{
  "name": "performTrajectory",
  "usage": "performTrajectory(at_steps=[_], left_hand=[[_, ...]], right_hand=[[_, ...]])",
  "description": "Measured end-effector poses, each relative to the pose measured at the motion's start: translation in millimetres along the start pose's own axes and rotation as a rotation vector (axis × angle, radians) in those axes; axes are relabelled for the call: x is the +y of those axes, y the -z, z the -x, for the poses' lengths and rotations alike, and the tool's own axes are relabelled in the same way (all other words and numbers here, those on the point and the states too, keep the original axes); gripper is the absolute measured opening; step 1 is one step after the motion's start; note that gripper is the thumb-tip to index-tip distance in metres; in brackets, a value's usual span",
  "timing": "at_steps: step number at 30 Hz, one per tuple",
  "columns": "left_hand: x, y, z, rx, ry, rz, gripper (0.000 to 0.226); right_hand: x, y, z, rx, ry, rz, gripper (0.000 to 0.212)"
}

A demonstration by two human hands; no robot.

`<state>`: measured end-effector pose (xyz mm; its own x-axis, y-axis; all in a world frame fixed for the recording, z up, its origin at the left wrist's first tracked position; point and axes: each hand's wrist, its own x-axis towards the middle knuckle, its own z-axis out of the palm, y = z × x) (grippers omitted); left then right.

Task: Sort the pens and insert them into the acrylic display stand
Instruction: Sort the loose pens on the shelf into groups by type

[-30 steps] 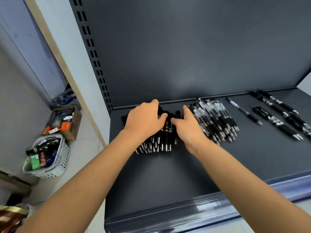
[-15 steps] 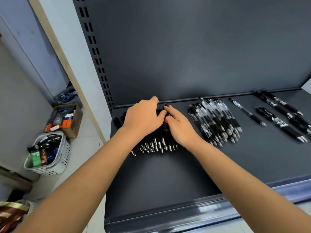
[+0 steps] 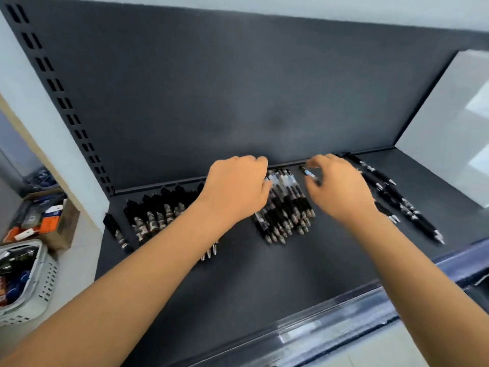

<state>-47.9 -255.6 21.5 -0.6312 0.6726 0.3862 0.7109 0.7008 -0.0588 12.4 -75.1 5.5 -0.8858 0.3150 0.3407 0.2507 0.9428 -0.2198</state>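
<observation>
Lower left of the frame: basket (image 3: 39,276) and cardboard box (image 3: 57,223) sitting on the floor, off the shelf (image 3: 264,282).

- Lone pen (image 3: 116,232) lying just left of the black pen row (image 3: 153,215), apart from it and near the shelf's left edge. A nudge to the row could be sending it over toward the floor.
- Left hand (image 3: 238,186) hovering mid-frame, knuckles up, fingers curling down onto the upper ends of the clear pen bunch (image 3: 287,207). Whether it is gripping any, I cannot tell.
- Its forearm is crossing above the black row's right end. A drag there could be scattering sorted pens.
- Right hand (image 3: 341,186) blurring, fingers curling near a single pen (image 3: 308,172) by the back wall. Pinching or only reaching, cannot tell.
- Right-side pens (image 3: 404,205) lying loose beside and past that wrist, so a sweep could be knocking them.
- The shelf is looking smooth and the front lip (image 3: 317,320) low, so rolling pens may be mixing between groups.
- Display stand not showing in frame; judging insertion not yet begun.
</observation>
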Motion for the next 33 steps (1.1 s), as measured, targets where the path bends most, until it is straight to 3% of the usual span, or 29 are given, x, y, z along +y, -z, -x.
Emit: performTrajectory(at_steps=[5,11,16,21,27,31,33], left_hand=[[82.5,-29.0,-50.3,-0.088,-0.024,0.001,0.019],[160.9,-77.0,-101.0,-0.354,0.084,-0.156,0.031],[177.3,-74.2,-104.5,-0.428,0.251,-0.312,0.031],[181.0,-67.5,-107.2,-0.414,0.344,-0.319,0.027],[184.9,-69.1,-112.6,-0.447,0.364,-0.360,0.027],[208.3,-77.9,-125.2,-0.288,0.369,-0.201,0.030],[221.1,-84.2,-132.2,-0.300,0.421,-0.121,0.041]], right_hand=[[94.7,15.1,-17.9,-0.098,-0.131,0.033,0.015],[162.5,1.8,-34.2,-0.274,0.126,0.024,0.031],[191.2,-3.1,-35.6,-0.320,0.269,0.012,0.041],[223.6,-1.9,-50.4,-0.226,0.180,-0.186,0.030],[245.3,-7.6,-67.9,-0.234,0.075,-0.199,0.038],[241.0,-13.4,-74.6,-0.297,0.072,-0.299,0.045],[239.5,-15.2,-76.3,-0.318,0.079,-0.319,0.045]])
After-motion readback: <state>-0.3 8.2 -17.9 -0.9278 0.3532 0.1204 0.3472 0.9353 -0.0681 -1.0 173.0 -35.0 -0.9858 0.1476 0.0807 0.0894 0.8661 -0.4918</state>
